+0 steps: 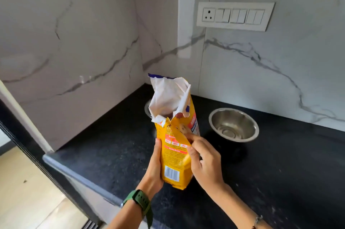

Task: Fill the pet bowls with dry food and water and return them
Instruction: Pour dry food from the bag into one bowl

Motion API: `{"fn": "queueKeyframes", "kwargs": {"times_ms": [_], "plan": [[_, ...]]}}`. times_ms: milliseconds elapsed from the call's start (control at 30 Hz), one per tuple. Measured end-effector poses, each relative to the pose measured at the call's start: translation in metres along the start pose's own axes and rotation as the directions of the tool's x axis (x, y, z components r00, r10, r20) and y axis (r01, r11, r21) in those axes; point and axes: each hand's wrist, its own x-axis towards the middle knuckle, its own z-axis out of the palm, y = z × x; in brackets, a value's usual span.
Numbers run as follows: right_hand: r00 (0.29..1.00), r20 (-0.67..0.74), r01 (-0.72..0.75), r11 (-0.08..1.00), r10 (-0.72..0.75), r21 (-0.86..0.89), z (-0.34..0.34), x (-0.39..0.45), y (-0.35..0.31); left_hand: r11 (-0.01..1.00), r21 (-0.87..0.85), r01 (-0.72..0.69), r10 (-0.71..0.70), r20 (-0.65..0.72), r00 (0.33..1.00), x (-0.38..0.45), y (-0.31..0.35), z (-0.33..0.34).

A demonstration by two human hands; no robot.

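Observation:
A yellow bag of dry pet food (174, 154) is held upright above the black counter (280, 172), its torn top open and showing a white lining. My left hand (154, 169) grips the bag's lower left side. My right hand (203, 161) pinches a torn yellow flap on the bag's right side. An empty steel bowl (234, 125) sits on the counter to the right of the bag. A second steel bowl (148, 109) is mostly hidden behind the bag, with only a sliver of its rim showing.
Marble-patterned walls meet in a corner behind the bowls. A white switch panel with a socket (235, 16) is on the right wall. The counter's rounded front edge (74, 176) runs along the left, with a wooden floor (28, 191) below.

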Motion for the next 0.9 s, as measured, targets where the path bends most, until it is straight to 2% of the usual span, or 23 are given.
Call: {"fn": "queueKeyframes", "kwargs": {"times_ms": [100, 200, 433, 533, 600, 667, 700, 800, 900], "plan": [[0.999, 0.007, 0.053, 0.998, -0.053, -0.046, 0.004, -0.014, 0.004, 0.997, 0.061, 0.053, -0.053, 0.005, 0.999, 0.011, 0.0, -0.01], [0.998, 0.024, 0.06, 0.996, -0.059, -0.062, 0.014, -0.023, 0.003, 0.989, 0.126, 0.081, -0.076, -0.048, 0.996, 0.023, 0.007, -0.017], [0.996, 0.046, -0.077, 0.994, 0.081, -0.077, 0.021, -0.024, 0.007, 0.928, 0.373, -0.017, 0.073, -0.136, 0.988, 0.04, 0.03, -0.024], [0.974, 0.0, -0.225, 0.971, 0.226, -0.079, 0.009, -0.019, 0.021, 0.886, 0.463, -0.022, 0.092, -0.129, 0.987, 0.056, 0.031, -0.038], [0.905, 0.03, -0.423, 0.905, 0.425, -0.052, 0.004, -0.011, 0.036, 0.865, 0.502, -0.009, 0.065, -0.095, 0.993, 0.059, 0.035, -0.045], [0.763, 0.17, -0.637, 0.77, 0.624, 0.033, -0.001, -0.001, 0.051, 0.86, 0.51, -0.025, 0.059, -0.051, 0.997, 0.054, 0.04, -0.042], [0.693, 0.252, -0.711, 0.699, 0.675, 0.081, -0.003, 0.005, 0.058, 0.865, 0.499, -0.042, 0.063, -0.026, 0.998, 0.05, 0.039, -0.043], [0.545, 0.464, -0.828, 0.536, 0.699, 0.165, -0.01, 0.02, 0.07, 0.861, 0.489, -0.139, 0.092, 0.12, 0.989, 0.043, 0.03, -0.054], [0.454, 0.592, -0.857, 0.509, 0.667, 0.083, -0.013, 0.031, 0.077, 0.791, 0.561, -0.245, 0.086, 0.294, 0.952, 0.034, 0.034, -0.072]]}}
